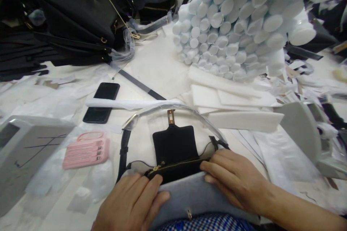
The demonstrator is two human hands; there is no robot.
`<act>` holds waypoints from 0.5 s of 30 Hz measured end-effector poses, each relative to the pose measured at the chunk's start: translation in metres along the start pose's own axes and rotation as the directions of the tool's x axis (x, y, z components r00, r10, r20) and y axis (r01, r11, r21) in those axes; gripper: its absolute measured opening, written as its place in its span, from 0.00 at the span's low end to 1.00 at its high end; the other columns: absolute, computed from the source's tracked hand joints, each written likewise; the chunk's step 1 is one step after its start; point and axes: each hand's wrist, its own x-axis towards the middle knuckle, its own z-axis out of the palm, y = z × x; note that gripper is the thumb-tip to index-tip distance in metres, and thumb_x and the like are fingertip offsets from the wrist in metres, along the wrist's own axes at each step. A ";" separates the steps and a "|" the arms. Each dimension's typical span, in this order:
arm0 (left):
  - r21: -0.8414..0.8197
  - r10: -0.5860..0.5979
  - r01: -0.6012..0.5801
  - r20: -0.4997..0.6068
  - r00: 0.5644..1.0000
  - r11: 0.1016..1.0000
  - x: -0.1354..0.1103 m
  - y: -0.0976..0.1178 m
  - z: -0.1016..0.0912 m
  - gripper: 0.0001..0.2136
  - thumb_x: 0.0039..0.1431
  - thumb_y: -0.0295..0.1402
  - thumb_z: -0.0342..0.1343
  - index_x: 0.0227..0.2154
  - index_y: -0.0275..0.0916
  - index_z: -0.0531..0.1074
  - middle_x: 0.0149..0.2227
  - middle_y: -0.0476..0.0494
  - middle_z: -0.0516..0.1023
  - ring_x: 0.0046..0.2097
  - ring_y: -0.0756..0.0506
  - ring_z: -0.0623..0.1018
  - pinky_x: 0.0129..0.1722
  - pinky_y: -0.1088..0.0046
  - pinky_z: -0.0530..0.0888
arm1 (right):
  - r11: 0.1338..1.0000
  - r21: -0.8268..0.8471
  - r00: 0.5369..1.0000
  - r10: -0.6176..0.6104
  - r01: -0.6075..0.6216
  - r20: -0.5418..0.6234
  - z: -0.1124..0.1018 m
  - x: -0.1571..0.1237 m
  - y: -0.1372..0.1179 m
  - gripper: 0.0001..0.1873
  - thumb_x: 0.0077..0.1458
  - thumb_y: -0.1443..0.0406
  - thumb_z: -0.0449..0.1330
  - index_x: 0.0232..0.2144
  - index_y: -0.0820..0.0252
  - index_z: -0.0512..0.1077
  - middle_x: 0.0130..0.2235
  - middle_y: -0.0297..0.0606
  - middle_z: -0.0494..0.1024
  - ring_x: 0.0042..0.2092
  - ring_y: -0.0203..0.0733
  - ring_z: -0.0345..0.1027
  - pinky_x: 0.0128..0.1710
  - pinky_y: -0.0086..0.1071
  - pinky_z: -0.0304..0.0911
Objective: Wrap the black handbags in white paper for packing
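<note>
A handbag (187,193) lies in front of me, its front grey-blue with a small gold turn-lock near the bottom. Its black flap (175,142) is folded back away from me, with a gold clasp plate (170,117) at the tip. Between my hands the bag's mouth shows a gold zipper (157,168). My left hand (132,200) is closed on the left end of the mouth's edge. At the right end, my right hand (234,178) grips the same edge, thumb and fingers pressed together. The bag's strap (173,107), partly wrapped in clear film, arches beyond the flap.
A black phone (101,103) and a pink power bank (86,151) lie at the left, near a grey box (32,158). White foam sheets (230,97) and a stack of rolled foam tubes (227,29) fill the right. Black handbags (76,14) are piled at the back left.
</note>
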 end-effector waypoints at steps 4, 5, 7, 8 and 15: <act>0.095 -0.076 0.071 0.054 0.996 0.993 0.006 -0.002 0.023 0.15 0.71 0.39 0.45 0.45 0.39 0.74 0.33 0.47 0.81 0.29 0.46 0.77 0.30 0.68 0.70 | 0.994 -0.070 0.983 0.099 -0.089 0.157 0.015 0.009 0.006 0.19 0.67 0.66 0.50 0.58 0.59 0.66 0.36 0.39 0.78 0.30 0.41 0.71 0.27 0.34 0.65; 0.134 -0.094 0.084 0.074 0.993 0.987 0.007 -0.004 0.030 0.16 0.71 0.39 0.44 0.46 0.38 0.74 0.36 0.46 0.81 0.29 0.46 0.77 0.29 0.67 0.70 | 0.990 -0.094 0.973 0.125 -0.108 0.194 0.019 0.010 0.008 0.22 0.66 0.66 0.51 0.61 0.57 0.64 0.40 0.39 0.78 0.31 0.40 0.72 0.28 0.33 0.65; 0.194 -0.110 0.087 0.114 0.987 0.977 0.006 -0.006 0.039 0.16 0.71 0.40 0.44 0.48 0.38 0.74 0.44 0.44 0.81 0.30 0.46 0.77 0.29 0.66 0.71 | 0.982 -0.137 0.959 0.157 -0.127 0.237 0.025 0.013 0.010 0.26 0.65 0.67 0.52 0.64 0.54 0.61 0.48 0.41 0.77 0.33 0.39 0.73 0.29 0.33 0.66; 0.205 -0.105 0.077 0.133 0.986 0.976 0.006 -0.006 0.042 0.16 0.71 0.39 0.45 0.49 0.38 0.73 0.48 0.43 0.81 0.31 0.46 0.77 0.30 0.65 0.71 | 0.980 -0.151 0.956 0.162 -0.127 0.244 0.027 0.014 0.010 0.27 0.64 0.68 0.53 0.64 0.53 0.61 0.51 0.43 0.75 0.34 0.39 0.74 0.30 0.32 0.67; 0.107 -0.069 0.066 0.026 0.997 0.992 0.011 0.017 0.037 0.16 0.71 0.29 0.41 0.45 0.40 0.76 0.51 0.42 0.79 0.54 0.40 0.75 0.62 0.54 0.62 | 0.975 -0.185 0.955 0.165 -0.121 0.245 0.028 0.014 0.007 0.28 0.63 0.69 0.53 0.64 0.51 0.61 0.54 0.43 0.74 0.35 0.39 0.74 0.31 0.33 0.68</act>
